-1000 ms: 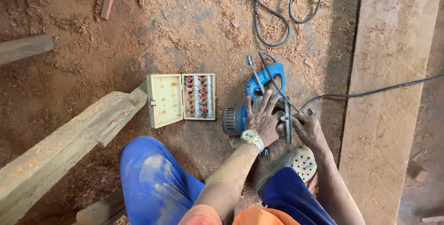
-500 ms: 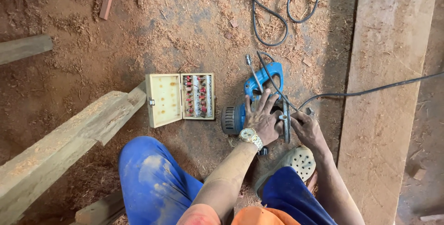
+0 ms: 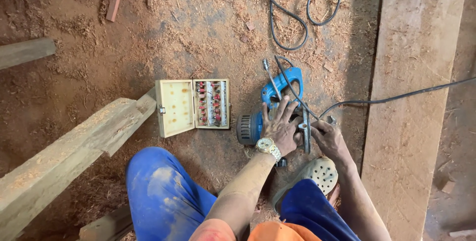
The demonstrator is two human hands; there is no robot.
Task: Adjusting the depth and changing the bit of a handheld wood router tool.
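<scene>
On the sawdust-strewn floor [image 3: 148, 37], just ahead of our knees and right of the middle, lies the blue router [image 3: 277, 99] on its side, its dark motor cap pointing left toward the open wooden bit case [image 3: 193, 104]. Our left hand [image 3: 281, 128] is spread flat over the router's body, fingers wide and pressing it down. Our right hand [image 3: 331, 139] is closed around a flat metal wrench [image 3: 306, 129] that stands just beside the router's base end; whether the wrench is seated on the collet we cannot tell, since the left hand covers that part. The black power cord [image 3: 292, 28] loops away toward the far edge of the floor.

We judge the router to be heavy and rigid, with a smooth plastic shell that could roll on the loose shavings, so a broad palm over the motor housing looks like the sound grip, with the handle as a second hold. The wrench is thin, stiff steel and apt to slip under force.

Left of us a rough timber beam [image 3: 74, 147] runs toward the near left corner; a wide plank [image 3: 416, 97] lies along the right edge. A perforated sandal [image 3: 320, 174] shows beneath the right wrist.
</scene>
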